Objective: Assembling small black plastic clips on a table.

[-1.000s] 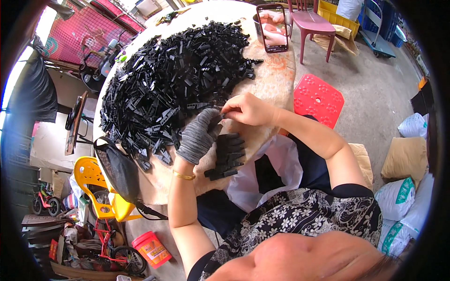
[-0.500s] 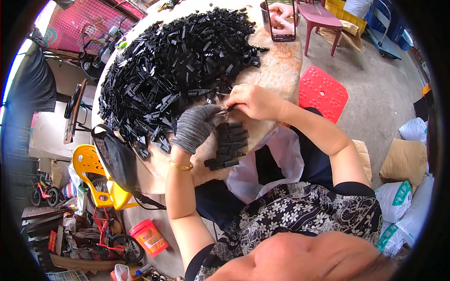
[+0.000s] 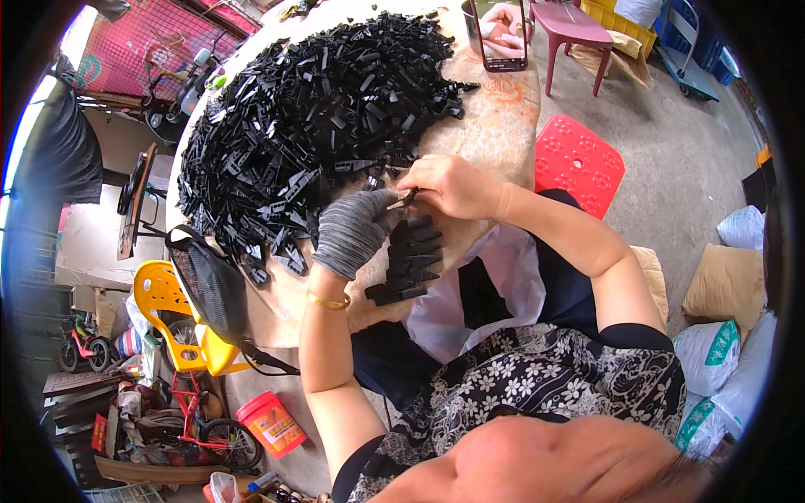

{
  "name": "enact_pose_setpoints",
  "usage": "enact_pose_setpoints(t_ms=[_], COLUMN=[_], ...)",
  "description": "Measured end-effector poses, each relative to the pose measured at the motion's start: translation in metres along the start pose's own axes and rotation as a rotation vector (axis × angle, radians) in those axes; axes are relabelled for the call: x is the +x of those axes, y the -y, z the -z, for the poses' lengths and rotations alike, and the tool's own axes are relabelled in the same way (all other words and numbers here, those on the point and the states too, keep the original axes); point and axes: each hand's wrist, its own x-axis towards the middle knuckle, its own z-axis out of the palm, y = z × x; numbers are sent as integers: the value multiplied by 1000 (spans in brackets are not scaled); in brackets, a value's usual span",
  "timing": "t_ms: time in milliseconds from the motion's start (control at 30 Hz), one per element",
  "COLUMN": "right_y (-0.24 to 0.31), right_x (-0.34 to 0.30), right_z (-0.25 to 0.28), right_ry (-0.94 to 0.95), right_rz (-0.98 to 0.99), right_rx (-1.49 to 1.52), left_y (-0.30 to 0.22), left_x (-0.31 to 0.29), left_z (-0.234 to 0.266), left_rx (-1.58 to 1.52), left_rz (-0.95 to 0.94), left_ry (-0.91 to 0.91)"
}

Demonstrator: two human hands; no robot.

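Observation:
My left hand (image 3: 352, 235), in a grey knit glove with a gold bangle at the wrist, is closed in a pinch near the table's front edge. My bare right hand (image 3: 459, 186) meets it from the right, its thumb and fingers also pinched together. Between the fingertips of both hands is a small black plastic piece (image 3: 410, 198), mostly covered by the fingers. Just below the hands, several black pieces lie side by side in a neat row (image 3: 414, 260). Beyond them spreads a big loose heap of black plastic pieces (image 3: 319, 117).
A cream patterned cloth covers the table (image 3: 499, 126). At the back right a phone (image 3: 503, 50) stands upright. A red stool (image 3: 579, 168) is right of the table. On the left are a black mesh bag (image 3: 205, 285), a yellow chair (image 3: 159, 293) and a red bucket (image 3: 271, 426).
My right hand has shifted very slightly left, and my left wrist has turned a little. Both hands keep their pinch on the small black piece.

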Motion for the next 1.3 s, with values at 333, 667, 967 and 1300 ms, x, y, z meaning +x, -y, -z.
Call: enact_pose_setpoints(t_ms=[333,667,967,1300], right_y=[3,7,9,3], right_x=[0,1,-1,-9], right_z=[0,2,0,7], right_ry=[-2,-12,-17,-12], right_rz=[-106,-134,-72,-5], right_rx=[66,113,-168,-268], left_y=[0,-19,-11,-34], left_x=[10,44,51,63], left_z=[6,11,4,3], left_rx=[66,380,390,473], left_rz=[-6,62,-39,-96], left_ry=[106,435,423,466])
